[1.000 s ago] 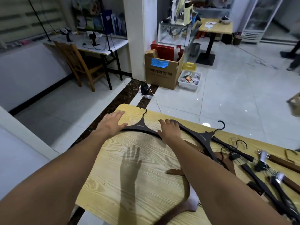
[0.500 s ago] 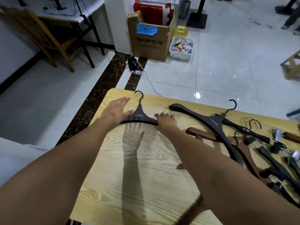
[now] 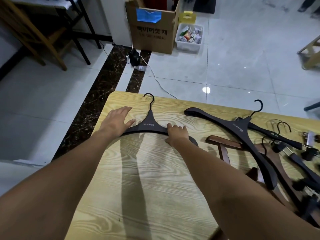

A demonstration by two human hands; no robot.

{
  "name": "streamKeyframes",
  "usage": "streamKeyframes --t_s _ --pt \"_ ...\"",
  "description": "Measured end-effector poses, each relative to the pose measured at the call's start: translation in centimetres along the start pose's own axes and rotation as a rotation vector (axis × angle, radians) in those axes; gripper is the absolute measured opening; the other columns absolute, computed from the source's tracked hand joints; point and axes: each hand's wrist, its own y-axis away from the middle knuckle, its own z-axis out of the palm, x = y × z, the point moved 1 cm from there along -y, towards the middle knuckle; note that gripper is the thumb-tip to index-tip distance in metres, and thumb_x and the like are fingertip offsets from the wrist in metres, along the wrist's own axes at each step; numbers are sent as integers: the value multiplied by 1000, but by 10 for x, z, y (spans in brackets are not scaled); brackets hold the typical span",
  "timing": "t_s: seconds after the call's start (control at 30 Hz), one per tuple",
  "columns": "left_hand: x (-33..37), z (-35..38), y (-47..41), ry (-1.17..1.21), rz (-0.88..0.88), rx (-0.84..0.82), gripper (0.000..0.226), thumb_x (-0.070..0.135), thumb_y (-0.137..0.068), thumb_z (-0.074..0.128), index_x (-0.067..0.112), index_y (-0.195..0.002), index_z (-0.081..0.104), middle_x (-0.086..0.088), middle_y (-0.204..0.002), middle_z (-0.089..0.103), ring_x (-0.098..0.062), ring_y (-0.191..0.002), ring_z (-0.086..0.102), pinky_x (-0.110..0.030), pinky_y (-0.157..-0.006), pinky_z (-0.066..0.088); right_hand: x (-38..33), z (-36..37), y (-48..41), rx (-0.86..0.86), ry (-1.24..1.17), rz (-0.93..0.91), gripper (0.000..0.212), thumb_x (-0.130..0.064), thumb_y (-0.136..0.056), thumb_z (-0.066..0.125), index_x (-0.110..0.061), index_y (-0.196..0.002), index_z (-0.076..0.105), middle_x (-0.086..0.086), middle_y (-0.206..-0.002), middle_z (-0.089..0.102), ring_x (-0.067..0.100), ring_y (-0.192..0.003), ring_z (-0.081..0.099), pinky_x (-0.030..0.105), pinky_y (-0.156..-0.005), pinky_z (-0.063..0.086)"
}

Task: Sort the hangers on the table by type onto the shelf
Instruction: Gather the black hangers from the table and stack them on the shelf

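left hand (image 3: 117,121) lies spread on the black hanger (image 3: 148,126), right hand (image 3: 177,134) grips its arm; best to lift it level off the surface (image 3: 155,196).

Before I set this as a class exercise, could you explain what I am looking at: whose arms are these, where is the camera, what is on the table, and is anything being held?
There is no machine here. These are a person's two bare arms, filmed by one wide-angle camera worn on the head and looking forward and down, so the arms seem to grow from the bottom edge. On the light wooden table lies a black hanger, its hook pointing away. The left hand rests flat on its left end with fingers straight. The right hand curls its fingers round its right arm. To the right, a second black hanger, brown wooden hangers and dark clip hangers overlap in a heap. The shelf is not in view.
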Motion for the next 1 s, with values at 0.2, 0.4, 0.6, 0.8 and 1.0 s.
streamKeyframes --t_s 0.2,0.4,0.6,0.8,1.0 --pt "1 -12 -2 -57 19 87 55 41 -99 38 19 -148 27 -2 -152 32 -19 -142 22 -35 -120 10 -1 -3 8 39 -4 56 25 -16 -95 53 -10 -120 54 7 -118 60 26 -108 59 30 -74 38" --pt "17 -37 7 -86 35 157 53 39 -99 37 17 -147 30 -5 -149 37 -21 -141 27 -35 -120 10 17 -19 34 86 107 12 24 -15 -92 57 -12 -116 58 6 -115 61 25 -107 60 28 -72 38" --pt "52 -72 23 -137 78 252 52 38 -98 39 15 -145 34 -6 -144 44 -22 -137 34 -37 -117 19 56 -48 73 179 -11 55 22 -26 -92 60 -13 -109 60 6 -107 62 26 -98 61 29 -68 37" --pt "111 -89 32 -140 166 324 51 35 -97 43 14 -143 37 -6 -141 48 -23 -133 39 -37 -113 23 127 -71 120 292 -120 220 15 -24 -94 56 -12 -102 57 5 -84 56 27 -79 57 31 -62 39" --pt "193 -82 32 -139 270 291 50 35 -97 44 16 -143 38 -8 -139 50 -27 -128 44 -39 -108 31 204 -73 169 363 -178 354 23 -29 -94 57 -14 -110 61 7 -104 65 27 -95 63 29 -65 41"
